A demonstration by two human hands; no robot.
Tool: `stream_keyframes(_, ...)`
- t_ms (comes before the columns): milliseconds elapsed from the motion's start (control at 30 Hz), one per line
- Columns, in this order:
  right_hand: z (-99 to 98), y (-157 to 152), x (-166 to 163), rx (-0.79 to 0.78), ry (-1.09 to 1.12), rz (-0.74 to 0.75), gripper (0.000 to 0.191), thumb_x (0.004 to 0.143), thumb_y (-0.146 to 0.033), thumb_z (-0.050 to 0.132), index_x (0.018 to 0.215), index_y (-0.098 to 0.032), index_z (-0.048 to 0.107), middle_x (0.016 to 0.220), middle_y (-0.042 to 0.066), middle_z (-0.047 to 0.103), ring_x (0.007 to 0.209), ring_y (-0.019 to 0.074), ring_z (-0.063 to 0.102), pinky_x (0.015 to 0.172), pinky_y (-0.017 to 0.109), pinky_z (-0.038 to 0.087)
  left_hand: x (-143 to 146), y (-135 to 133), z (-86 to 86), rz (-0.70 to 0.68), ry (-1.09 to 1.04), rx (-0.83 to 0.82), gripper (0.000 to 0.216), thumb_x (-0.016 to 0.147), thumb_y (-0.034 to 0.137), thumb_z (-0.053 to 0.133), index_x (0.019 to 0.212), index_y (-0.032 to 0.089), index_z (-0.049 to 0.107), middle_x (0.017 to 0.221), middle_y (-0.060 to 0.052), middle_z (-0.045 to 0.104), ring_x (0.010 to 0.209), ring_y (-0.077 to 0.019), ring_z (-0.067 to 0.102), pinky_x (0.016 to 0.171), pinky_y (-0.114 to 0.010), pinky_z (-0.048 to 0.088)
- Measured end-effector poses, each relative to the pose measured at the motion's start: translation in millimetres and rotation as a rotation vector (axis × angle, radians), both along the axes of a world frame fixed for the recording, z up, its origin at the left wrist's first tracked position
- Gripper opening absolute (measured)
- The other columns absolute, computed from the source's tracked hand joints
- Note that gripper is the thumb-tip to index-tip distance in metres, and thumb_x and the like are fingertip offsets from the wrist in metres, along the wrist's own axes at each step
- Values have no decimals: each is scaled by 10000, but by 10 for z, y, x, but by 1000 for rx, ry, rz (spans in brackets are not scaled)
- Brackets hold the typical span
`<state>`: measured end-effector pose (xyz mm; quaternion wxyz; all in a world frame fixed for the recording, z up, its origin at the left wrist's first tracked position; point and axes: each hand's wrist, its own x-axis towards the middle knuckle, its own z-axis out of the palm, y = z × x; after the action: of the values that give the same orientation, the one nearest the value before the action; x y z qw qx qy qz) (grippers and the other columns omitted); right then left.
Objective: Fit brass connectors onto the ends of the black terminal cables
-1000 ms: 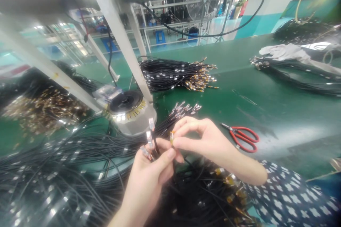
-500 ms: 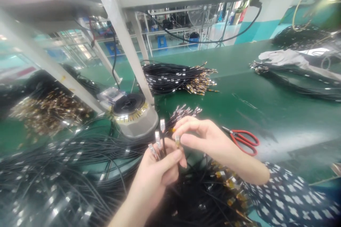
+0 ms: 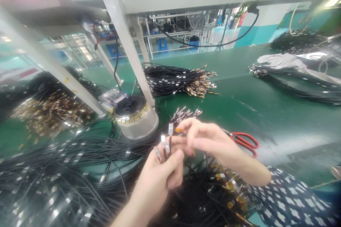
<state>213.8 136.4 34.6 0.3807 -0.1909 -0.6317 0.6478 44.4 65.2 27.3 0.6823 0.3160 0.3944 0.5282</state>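
My left hand is closed round a few thin black wires with silver terminals that stick up above my thumb. My right hand pinches a small gold-tipped terminal right beside those silver ends, fingertips touching the left thumb. Both hands hover over a dark heap of black wires with gold terminals near the bench's front edge. A fan of silver-tipped wires lies just behind my fingers.
A round grey device with a black top stands left of my hands, under slanted white frame legs. Red-handled scissors lie to the right. Bundled black wires lie further back; more wire masses lie left and far right.
Both hands have shifted slightly right and up. The right hand's pinched terminal has come closer to the silver ends held in the left hand. The view tilted a little upward.
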Motion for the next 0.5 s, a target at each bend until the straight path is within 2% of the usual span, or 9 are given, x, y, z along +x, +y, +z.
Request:
stream_keyframes(100, -31, 132, 159, -14, 146, 49, 604, 852, -681, 487, 477, -227, 620, 934, 62, 672, 991, 243, 603, 952, 411, 468, -6, 13, -10, 18, -24, 13, 180, 829, 265, 688, 979, 173, 652, 804, -41, 662, 390, -6, 353, 385, -175, 236)
stream_keyframes(167, -19, 202, 171, -31, 109, -114, 483, 854, -619, 550, 579, -243, 678, 942, 44, 685, 986, 230, 607, 939, 390, 472, 2, 21, -23, 8, -32, 18, 147, 835, 259, 679, 940, 159, 655, 782, -45, 656, 406, -16, 379, 396, -178, 252)
stream_keyframes(233, 27, 220, 89, 7, -10, -234, 253, 843, -479, 653, 807, -243, 734, 978, 40, 697, 1000, 213, 608, 936, 361, 464, 28, 22, -32, -4, -32, 21, 140, 836, 266, 677, 912, 149, 662, 753, -44, 651, 411, -25, 399, 404, -183, 272)
stream_keyframes(300, 94, 192, -47, 50, -104, -201, 225, 835, -408, 679, 948, -220, 727, 997, 50, 704, 971, 204, 622, 910, 355, 469, 63, 14, -28, -10, -21, 18, 155, 829, 281, 684, 889, 139, 674, 711, -40, 647, 401, -30, 406, 404, -188, 291)
stream_keyframes(400, 174, 136, -208, 119, -137, -181, 138, 815, -318, 700, 879, -200, 732, 991, 55, 699, 946, 197, 629, 870, 345, 480, 101, -15, -9, -6, 20, 16, 218, 820, 322, 692, 869, 110, 706, 671, -57, 663, 378, -49, 440, 388, -197, 323)
stream_keyframes(467, 185, 128, -215, 166, -138, -217, 84, 802, -269, 712, 770, -194, 731, 976, 55, 686, 972, 200, 620, 883, 344, 474, 93, -39, -4, 16, 17, 8, 269, 828, 345, 679, 897, 90, 730, 703, -103, 705, 432, -114, 560, 426, -236, 426)
stream_keyframes(500, 179, 136, -186, 176, -141, -234, 95, 800, -260, 714, 734, -193, 727, 971, 53, 680, 982, 201, 616, 891, 345, 470, 76, -50, -7, 42, 5, -5, 283, 830, 345, 677, 919, 83, 739, 742, -131, 728, 508, -165, 633, 493, -278, 496)
